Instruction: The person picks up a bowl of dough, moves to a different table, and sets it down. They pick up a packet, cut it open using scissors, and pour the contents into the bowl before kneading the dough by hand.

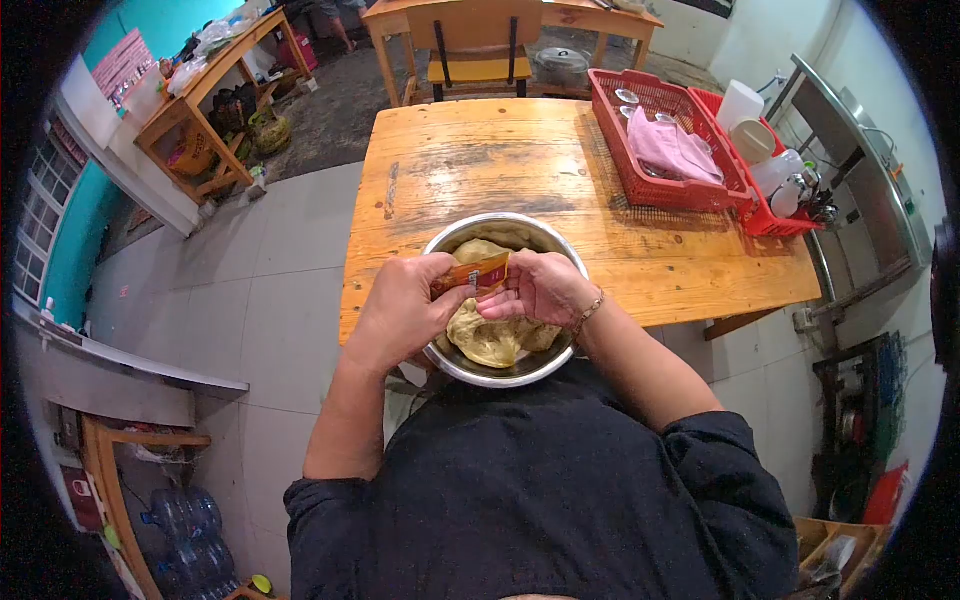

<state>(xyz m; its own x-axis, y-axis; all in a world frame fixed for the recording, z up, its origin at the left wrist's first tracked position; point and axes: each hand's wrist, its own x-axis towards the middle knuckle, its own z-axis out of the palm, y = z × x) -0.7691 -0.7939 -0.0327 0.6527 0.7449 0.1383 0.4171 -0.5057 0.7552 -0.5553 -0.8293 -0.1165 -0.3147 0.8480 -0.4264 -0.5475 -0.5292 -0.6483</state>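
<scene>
A metal bowl (505, 381) stands at the near edge of the wooden table, close against my body. Pale yellowish dough (487, 337) lies in it, soft and uneven. Over the bowl, my left hand (408, 303) pinches a small orange-brown sachet (478, 274) between thumb and fingers. My right hand (545, 290), with a bracelet at the wrist, grips the sachet's right end, its other fingers curled below. Both hands hide part of the dough and the bowl's rim. Whether the sachet is torn open I cannot tell.
On the wooden table (470, 160), a red basket (655, 190) holds glasses and a pink cloth (672, 150). Beside it, another red basket (775, 222) holds containers and utensils. A chair (480, 68) stands beyond the table. Water bottles (190, 530) sit at lower left.
</scene>
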